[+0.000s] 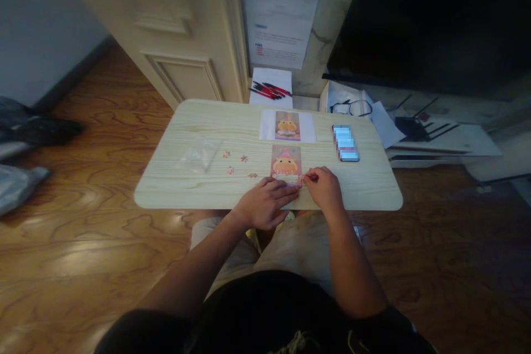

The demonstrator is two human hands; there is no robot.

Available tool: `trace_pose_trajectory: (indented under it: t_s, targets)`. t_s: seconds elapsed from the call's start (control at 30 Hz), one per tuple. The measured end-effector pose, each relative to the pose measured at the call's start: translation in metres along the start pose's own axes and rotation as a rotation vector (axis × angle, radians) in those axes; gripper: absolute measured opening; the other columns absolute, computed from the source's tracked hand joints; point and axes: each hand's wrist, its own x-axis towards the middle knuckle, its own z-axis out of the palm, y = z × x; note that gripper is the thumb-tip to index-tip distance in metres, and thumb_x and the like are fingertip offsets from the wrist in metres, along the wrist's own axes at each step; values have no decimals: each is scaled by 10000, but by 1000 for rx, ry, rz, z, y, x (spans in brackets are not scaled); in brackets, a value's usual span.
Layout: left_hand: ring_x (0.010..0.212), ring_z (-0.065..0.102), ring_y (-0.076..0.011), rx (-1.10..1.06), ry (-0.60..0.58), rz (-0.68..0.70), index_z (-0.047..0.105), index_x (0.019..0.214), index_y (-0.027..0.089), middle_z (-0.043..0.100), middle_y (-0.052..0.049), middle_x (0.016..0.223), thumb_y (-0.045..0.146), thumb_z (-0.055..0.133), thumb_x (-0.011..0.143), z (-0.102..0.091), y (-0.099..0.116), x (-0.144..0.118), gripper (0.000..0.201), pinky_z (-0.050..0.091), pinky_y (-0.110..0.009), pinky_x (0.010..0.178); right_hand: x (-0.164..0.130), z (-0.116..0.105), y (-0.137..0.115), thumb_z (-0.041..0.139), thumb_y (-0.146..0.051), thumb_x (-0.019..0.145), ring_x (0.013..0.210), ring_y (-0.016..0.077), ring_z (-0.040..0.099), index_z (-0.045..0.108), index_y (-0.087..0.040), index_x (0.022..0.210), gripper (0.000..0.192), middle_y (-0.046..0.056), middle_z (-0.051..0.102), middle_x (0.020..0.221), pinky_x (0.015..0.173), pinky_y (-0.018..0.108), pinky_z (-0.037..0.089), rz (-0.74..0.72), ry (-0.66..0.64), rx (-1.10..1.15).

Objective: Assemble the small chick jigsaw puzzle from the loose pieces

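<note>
A jigsaw puzzle (285,161) with a yellow cartoon animal in a party hat lies on the table near its front edge. A pale gap runs across its lower part, above a bottom strip. My left hand (267,202) rests with fingers stretched out over that bottom strip, covering part of it. At the puzzle's lower right edge, my right hand (322,185) pinches with thumb and forefinger; whatever is between the fingertips is too small to make out. Several loose puzzle pieces (244,159) lie to the left of the puzzle.
A reference picture (287,125) on white paper lies behind the puzzle. A clear plastic bag (201,155) is on the table's left, a lit phone (345,143) on its right. Beyond the back edge are red and black pens (270,90) and glasses (360,108).
</note>
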Motion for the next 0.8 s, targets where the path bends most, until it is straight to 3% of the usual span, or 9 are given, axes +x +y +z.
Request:
trace_pose_trajectory:
  t_s: [0.2,0.8]
  targets:
    - [1374,513,-322,-19,-57,-17,499,1552,292,532,-9,1586,378,569,929,0,0,2,632,357,-518,1171,0,3,1,757,-294,877,811,220,671,734,-223,821,93,68,731,902,790,350,540,15,-9,-19]
    - [1328,522,-322,-2,-13,39,556,1502,197,561,-38,1562,385,571,935,4,-4,0,597,403,-500,1134,0,1,-2,807,-355,859,816,212,657,743,-216,830,157,50,710,870,770,329,502,-4,-52,-58]
